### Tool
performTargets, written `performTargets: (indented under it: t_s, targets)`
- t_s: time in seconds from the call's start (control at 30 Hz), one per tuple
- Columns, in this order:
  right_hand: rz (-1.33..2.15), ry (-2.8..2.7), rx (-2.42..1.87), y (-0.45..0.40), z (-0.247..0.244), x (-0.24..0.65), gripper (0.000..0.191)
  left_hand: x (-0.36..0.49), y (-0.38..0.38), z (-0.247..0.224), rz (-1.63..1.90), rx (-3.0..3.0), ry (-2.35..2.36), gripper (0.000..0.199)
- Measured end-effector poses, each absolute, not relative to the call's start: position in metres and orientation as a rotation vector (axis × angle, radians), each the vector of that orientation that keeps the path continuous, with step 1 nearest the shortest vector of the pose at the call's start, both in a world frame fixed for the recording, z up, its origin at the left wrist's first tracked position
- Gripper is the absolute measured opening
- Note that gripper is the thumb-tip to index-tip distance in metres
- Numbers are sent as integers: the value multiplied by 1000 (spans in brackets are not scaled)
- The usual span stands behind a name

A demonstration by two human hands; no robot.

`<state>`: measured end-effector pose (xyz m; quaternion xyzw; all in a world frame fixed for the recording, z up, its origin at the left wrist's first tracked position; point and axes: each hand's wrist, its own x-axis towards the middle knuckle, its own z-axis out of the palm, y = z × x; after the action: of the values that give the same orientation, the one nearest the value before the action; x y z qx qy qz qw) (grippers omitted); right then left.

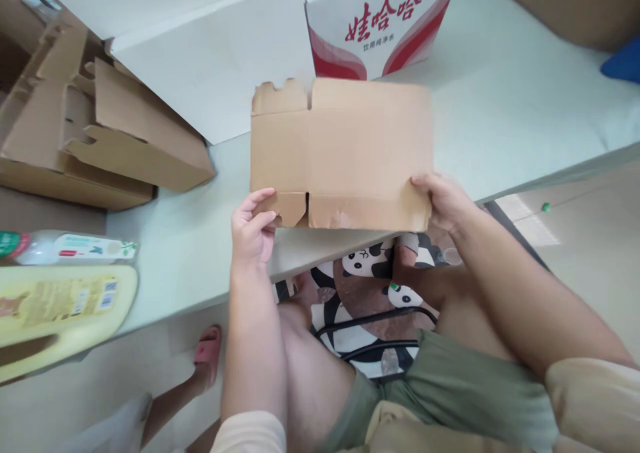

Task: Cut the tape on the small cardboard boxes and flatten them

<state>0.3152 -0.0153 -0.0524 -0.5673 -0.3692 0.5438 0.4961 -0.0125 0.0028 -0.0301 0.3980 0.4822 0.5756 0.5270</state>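
Note:
A flat, unfolded brown cardboard box (370, 140) is held up over the front edge of the pale table (175, 260). Creases and two slots divide it into panels and flaps. My left hand (254, 225) pinches its lower left flap between thumb and fingers. At the lower right corner, my right hand (443, 200) grips the board with the thumb on the near face; its other fingers are hidden behind. Behind the cardboard stand a plain white box (215, 66) and a white carton with red lettering (380, 26).
Folded brown cardboard boxes (145, 126) are stacked at the left. Nearer lie a bottle with a green-and-red cap end (40, 246) and a yellow handled bottle (65, 306). A blue object (623, 63) is at the right edge. Another person's foot in a pink slipper (207, 356) shows below.

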Motion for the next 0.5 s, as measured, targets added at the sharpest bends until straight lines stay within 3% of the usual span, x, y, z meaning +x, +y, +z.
performTargets:
  t_s: [0.2,0.37,0.5]
  targets:
    - [1315,-759,-1313,-28,-31,329,35,-9,5,-28,1278,948,944,53]
    - [896,-401,-1238,-29,-26,368,25,-6,9,-28,1246,913,858,44]
    - [483,-442,-1377,-42,-24,429,20,-6,8,-25,1272,864,858,36]
